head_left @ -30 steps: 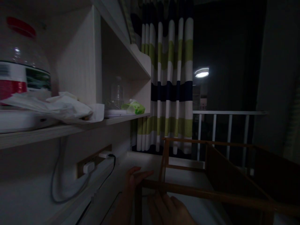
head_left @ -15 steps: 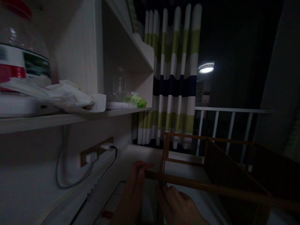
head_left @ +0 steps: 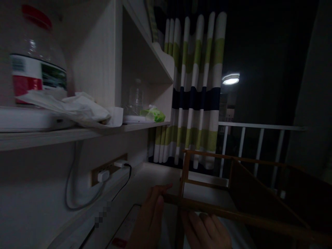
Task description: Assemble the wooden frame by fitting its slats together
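My left hand has changed the most. One second ago its fingers lay stretched and almost flat at the left corner of the wooden frame. Now they are bent over the left end of the frame's near rail, just beside the upright post, and they grip it. The thumb is hidden from me.

My right hand has also moved. Before, it was below the corner, close to the left hand; now it is further right under the same rail. Its fingers are rather straight and touch the rail from below. Their tips go behind the wood, so I cannot tell if this hand really closes on it.

The frame itself seems not to have moved. It stands on the pale desk top, and I see no gap under it, though the picture is very dark. I judge that both hands are now on one rail, so the frame is better under control than a second ago.

Left of the frame a power strip sits on the wall. Above and left of the frame is a shelf with a big bottle. Behind the frame hang a striped curtain and a white railing.
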{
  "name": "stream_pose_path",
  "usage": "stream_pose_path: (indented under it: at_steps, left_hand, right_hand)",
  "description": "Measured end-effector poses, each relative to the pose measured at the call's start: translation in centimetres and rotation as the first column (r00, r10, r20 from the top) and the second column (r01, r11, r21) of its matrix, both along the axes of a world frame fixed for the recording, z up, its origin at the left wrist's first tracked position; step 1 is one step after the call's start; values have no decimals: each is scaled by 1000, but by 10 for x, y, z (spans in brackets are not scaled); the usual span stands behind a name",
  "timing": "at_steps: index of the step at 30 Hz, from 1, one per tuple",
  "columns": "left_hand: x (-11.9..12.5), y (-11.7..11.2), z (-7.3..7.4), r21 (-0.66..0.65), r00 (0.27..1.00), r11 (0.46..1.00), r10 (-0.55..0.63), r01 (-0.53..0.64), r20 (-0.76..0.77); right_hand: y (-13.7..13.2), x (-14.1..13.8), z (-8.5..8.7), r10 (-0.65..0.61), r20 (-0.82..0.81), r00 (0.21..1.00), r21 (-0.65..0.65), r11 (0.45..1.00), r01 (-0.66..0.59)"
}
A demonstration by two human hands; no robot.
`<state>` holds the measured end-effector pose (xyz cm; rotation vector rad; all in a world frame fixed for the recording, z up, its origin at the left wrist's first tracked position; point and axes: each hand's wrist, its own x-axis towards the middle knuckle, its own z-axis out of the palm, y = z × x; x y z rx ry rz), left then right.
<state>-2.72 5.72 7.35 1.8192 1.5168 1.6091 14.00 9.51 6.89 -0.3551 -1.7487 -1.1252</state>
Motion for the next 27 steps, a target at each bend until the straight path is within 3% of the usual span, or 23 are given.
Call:
stream_pose_path:
  at_steps: [7,10,13,16,20,24,27]
  left_hand:
    - [-1,-1,-1,31,998,999,43,-42,-37]
    - [2,-4,3,25,996,999,48,-47,-68]
    - [5,-4,7,-11,995,998,58,-59,-78]
    - [6,-3,7,-14,996,998,62,-63,-67]
    - [2,-1,1,-6,999,1000,2,-2,-37]
    - [-8,-2,-1,-20,996,998,-60,61,61]
    - [-16,-4,5,-32,990,993,-109,113,92]
  right_hand:
    - [0,-13,-7,-83,-5,997,-104,991,82]
    - [-2,-21,-10,-71,-87,994,-160,985,56]
    - [-3,-26,-8,-55,-172,984,-190,982,22]
    - [-3,-27,-3,-96,-120,988,-213,975,69]
    - [-2,-26,2,-93,-175,980,-210,976,55]
    - [-3,-26,1,-132,-89,987,-189,975,114]
    - [-6,-30,-5,-62,-121,991,-185,982,39]
